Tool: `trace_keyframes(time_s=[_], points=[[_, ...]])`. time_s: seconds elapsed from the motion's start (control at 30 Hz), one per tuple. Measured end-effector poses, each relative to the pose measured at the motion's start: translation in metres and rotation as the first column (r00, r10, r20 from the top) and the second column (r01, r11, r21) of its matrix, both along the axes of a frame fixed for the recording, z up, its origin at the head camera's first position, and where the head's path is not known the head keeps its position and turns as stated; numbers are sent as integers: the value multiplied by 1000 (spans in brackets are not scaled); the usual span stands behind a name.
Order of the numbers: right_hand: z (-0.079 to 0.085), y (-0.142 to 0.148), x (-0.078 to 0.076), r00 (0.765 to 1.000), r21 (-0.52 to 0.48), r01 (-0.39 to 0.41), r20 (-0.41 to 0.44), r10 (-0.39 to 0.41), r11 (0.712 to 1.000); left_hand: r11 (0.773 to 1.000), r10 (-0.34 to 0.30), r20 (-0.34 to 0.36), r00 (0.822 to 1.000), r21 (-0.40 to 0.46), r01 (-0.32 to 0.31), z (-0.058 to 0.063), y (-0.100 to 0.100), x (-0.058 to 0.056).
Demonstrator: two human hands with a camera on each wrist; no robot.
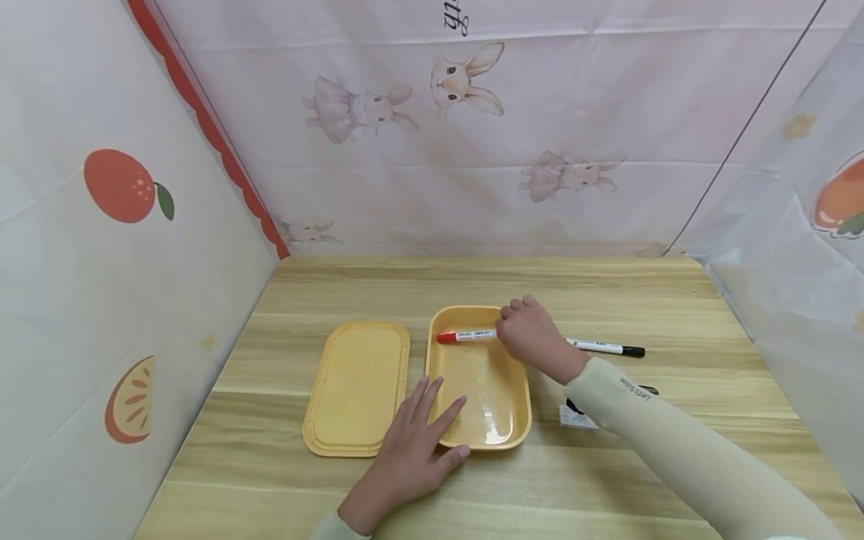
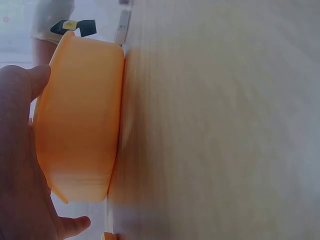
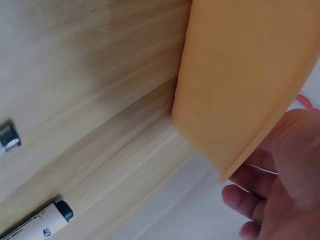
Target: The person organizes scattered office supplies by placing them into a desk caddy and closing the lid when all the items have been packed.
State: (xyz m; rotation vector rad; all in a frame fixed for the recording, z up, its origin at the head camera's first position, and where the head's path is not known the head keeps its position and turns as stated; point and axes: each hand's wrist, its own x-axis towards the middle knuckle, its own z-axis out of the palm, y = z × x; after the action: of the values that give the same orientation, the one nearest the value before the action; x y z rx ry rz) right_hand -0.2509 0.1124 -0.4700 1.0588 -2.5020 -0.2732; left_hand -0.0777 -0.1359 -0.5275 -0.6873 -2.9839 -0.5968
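Observation:
A yellow plastic box, without its lid, stands on the table. My right hand is at its far right corner and pinches a white marker with a red cap, the capped end reaching over the box's far part. In the right wrist view, the right-hand fingers are curled beside the rim. My left hand rests on the near left rim, its fingers spread and fairly straight. The left wrist view shows the left thumb along the rim.
The flat yellow lid lies left of the box. To its right lies a white marker with a black end. A small black item with a white label is partly hidden under the right sleeve. Printed cloth walls surround the table.

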Motion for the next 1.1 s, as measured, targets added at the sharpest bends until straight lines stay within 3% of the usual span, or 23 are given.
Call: trace_keyframes(time_s=[0.3, 0.47, 0.67, 1.1], points=[[-4, -4, 2, 997, 67, 46, 60, -51, 997, 1000, -11, -18, 1000, 15, 11, 0, 0, 0], [-4, -6, 4, 997, 84, 44, 52, -49, 996, 1000, -15, -23, 1000, 20, 15, 0, 0, 0], [-3, -7, 6, 999, 83, 32, -8, -31, 996, 1000, -15, -28, 999, 16, 15, 0, 0, -1], [-6, -9, 6, 999, 14, 33, -1, -33, 999, 1000, -15, -34, 999, 21, 15, 1, 1, 0]])
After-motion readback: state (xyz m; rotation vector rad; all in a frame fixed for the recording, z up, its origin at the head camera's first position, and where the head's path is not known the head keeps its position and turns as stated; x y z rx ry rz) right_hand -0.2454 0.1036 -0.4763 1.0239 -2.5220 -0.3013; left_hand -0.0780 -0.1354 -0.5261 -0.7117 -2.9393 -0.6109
